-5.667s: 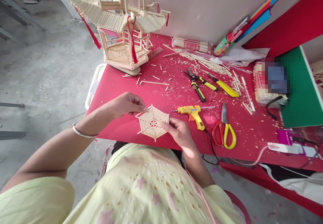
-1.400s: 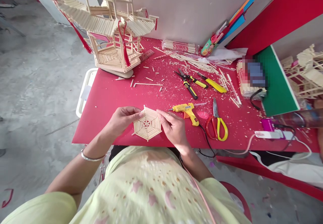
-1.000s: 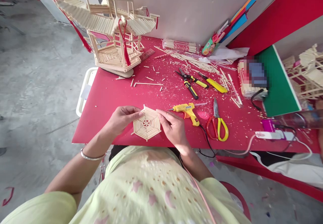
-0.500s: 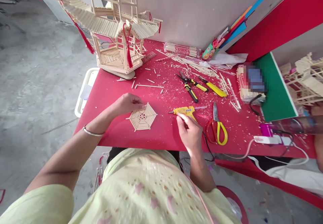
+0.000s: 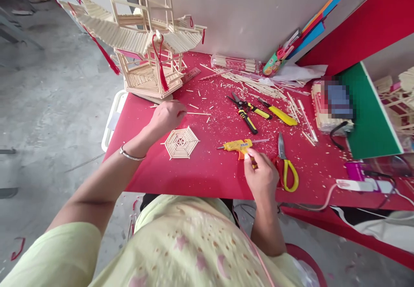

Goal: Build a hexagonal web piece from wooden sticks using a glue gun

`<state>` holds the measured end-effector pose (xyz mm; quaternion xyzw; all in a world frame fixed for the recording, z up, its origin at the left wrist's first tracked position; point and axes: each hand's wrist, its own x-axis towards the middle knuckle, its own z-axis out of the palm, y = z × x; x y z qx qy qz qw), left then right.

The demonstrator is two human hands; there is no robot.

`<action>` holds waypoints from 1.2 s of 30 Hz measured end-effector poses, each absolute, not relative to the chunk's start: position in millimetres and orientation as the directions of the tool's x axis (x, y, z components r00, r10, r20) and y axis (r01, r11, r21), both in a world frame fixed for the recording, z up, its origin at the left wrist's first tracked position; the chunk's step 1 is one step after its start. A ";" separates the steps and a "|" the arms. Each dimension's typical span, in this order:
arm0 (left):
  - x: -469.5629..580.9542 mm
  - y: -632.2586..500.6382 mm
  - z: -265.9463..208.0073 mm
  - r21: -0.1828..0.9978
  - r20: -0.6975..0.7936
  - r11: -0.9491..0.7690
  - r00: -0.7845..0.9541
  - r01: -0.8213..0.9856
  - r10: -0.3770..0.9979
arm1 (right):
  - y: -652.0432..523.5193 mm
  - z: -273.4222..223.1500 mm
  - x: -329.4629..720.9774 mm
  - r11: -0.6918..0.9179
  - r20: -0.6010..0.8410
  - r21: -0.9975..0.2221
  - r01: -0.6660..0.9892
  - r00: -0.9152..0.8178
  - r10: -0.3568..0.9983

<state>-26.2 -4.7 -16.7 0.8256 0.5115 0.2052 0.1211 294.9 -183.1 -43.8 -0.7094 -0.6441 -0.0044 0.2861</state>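
My left hand (image 5: 168, 116) is over the table's left part, fingers pinched at the near end of a thin wooden stick (image 5: 199, 113) that lies on the red surface. Just below it rests a flat hexagonal web-like panel of small sticks (image 5: 181, 142), untouched. My right hand (image 5: 261, 173) is closed, thumb and index finger together, beside the handle of a yellow hot glue gun (image 5: 237, 145) lying on its side. Whether anything is between those fingers is hidden. Scissors (image 5: 290, 175) with red and yellow handles lie right beside this hand, partly covered by it.
A tasselled stick pavilion (image 5: 152, 76) stands at the back left. Pliers (image 5: 247, 119), a yellow utility knife (image 5: 281, 114) and loose sticks (image 5: 252, 82) lie among shavings. Farther right are a wrapped stick bundle (image 5: 323, 110), a green board (image 5: 368, 114) and a white power strip (image 5: 355, 185).
My left hand has left the hexagonal panel and moved up to the loose stick. My right hand has shifted right along the glue gun, which stays lying in place.
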 end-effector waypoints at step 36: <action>-61.5 -35.9 -25.5 0.649 0.135 -0.119 0.040 0.752 0.990 | -119.7 -0.8 238.4 0.243 0.290 -0.394 0.886 -0.131 0.948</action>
